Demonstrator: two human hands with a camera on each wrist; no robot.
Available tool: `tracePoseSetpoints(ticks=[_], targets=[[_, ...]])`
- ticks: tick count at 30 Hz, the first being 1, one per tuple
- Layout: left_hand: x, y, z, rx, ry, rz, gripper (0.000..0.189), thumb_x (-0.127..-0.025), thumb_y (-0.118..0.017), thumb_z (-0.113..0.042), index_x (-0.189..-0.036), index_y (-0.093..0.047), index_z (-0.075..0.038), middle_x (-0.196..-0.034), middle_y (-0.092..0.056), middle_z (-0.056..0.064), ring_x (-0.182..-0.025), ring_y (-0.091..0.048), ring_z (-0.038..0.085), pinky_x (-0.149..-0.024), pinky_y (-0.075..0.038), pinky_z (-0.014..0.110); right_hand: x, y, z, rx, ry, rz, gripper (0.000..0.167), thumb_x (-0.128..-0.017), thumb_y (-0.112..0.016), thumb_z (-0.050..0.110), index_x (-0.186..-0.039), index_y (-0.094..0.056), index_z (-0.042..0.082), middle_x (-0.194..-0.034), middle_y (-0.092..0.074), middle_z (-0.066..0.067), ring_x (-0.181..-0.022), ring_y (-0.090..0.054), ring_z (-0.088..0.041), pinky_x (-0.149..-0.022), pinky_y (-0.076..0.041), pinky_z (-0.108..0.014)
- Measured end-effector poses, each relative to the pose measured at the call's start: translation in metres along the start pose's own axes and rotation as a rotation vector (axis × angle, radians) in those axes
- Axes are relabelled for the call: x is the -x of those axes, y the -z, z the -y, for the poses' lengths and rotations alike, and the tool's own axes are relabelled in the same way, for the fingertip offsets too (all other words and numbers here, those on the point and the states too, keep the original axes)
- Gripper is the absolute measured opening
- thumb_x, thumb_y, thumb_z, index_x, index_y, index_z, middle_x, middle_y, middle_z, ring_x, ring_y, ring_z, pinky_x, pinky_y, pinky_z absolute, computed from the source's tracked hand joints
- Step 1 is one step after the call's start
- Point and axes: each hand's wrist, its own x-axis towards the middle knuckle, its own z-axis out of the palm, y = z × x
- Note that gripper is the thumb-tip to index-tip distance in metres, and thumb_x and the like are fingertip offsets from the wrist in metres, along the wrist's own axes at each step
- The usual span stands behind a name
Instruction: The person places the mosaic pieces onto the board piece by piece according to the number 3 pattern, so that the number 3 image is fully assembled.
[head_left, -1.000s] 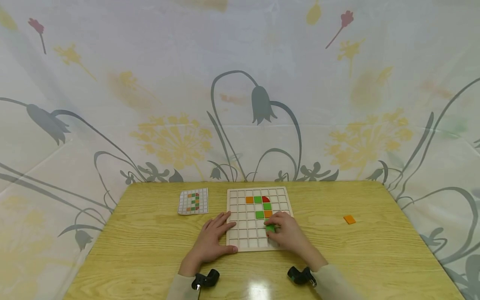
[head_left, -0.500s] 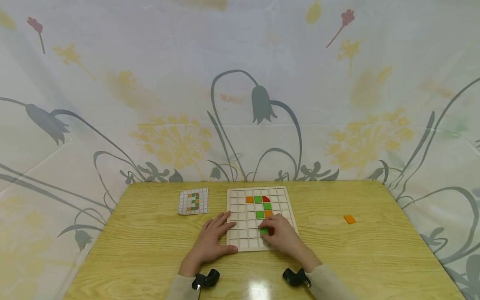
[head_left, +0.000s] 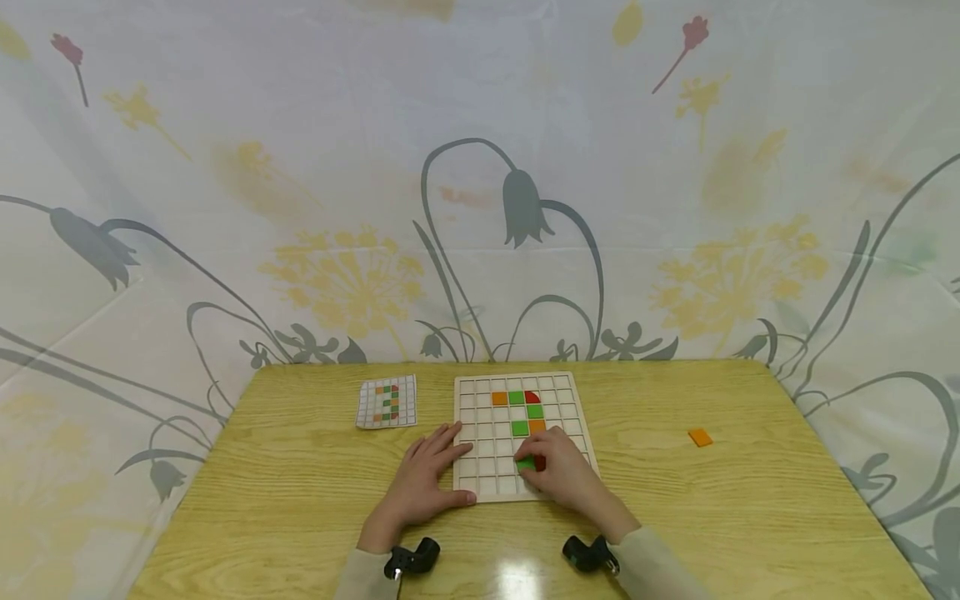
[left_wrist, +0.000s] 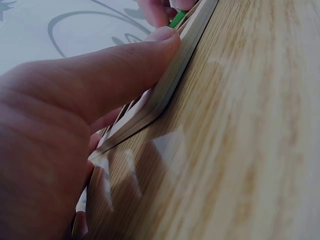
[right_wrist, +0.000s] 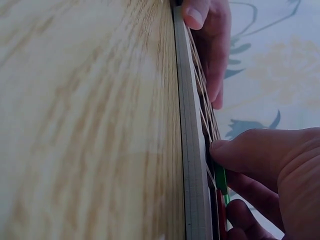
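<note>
A pale wooden grid board [head_left: 483, 456] lies on the table. My left hand [head_left: 426, 477] rests along its left edge with fingers spread, the thumb on the near left corner. Over the near part of the board, my right hand [head_left: 566, 473] pinches a green square tile [head_left: 524, 465] between thumb and fingers. Just right of that tile a red piece [head_left: 541, 462] sits on the board, partly covered by the hand. Farther up the grid lie orange, green and red tiles, including a red rounded tile [head_left: 532, 397] and an orange tile [head_left: 498, 399].
A paper card [head_left: 365, 410] printed with a coloured grid pattern lies left of the board. One loose orange tile [head_left: 701, 437] is on the wooden table [head_left: 652, 400] to the right. A flowered cloth [head_left: 360, 167] hangs behind the table's far edge.
My right hand has shifted slightly left with the green tile, from the red piece's column to the cell beside it. The red piece now shows. My left hand stays in place.
</note>
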Motion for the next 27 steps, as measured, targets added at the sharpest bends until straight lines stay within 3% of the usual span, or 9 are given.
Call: tracePoseSetpoints(ticks=[27], targets=[[-0.0001,0.0039,-0.0044,0.008,0.025,0.024,0.073,-0.081,-0.074,-0.054,-0.142,-0.058,-0.016,-0.161,-0.030,0.004,-0.149,-0.021,0.029,-0.114,-0.018,0.061,-0.0005,0.0029,-0.0013,-0.019,-0.017,0.054,0.011,-0.084,-0.080,0.011,-0.094,-0.079,0.017,-0.099,-0.058,0.008,-0.091,-0.047,-0.015,-0.077,-0.043,-0.034]])
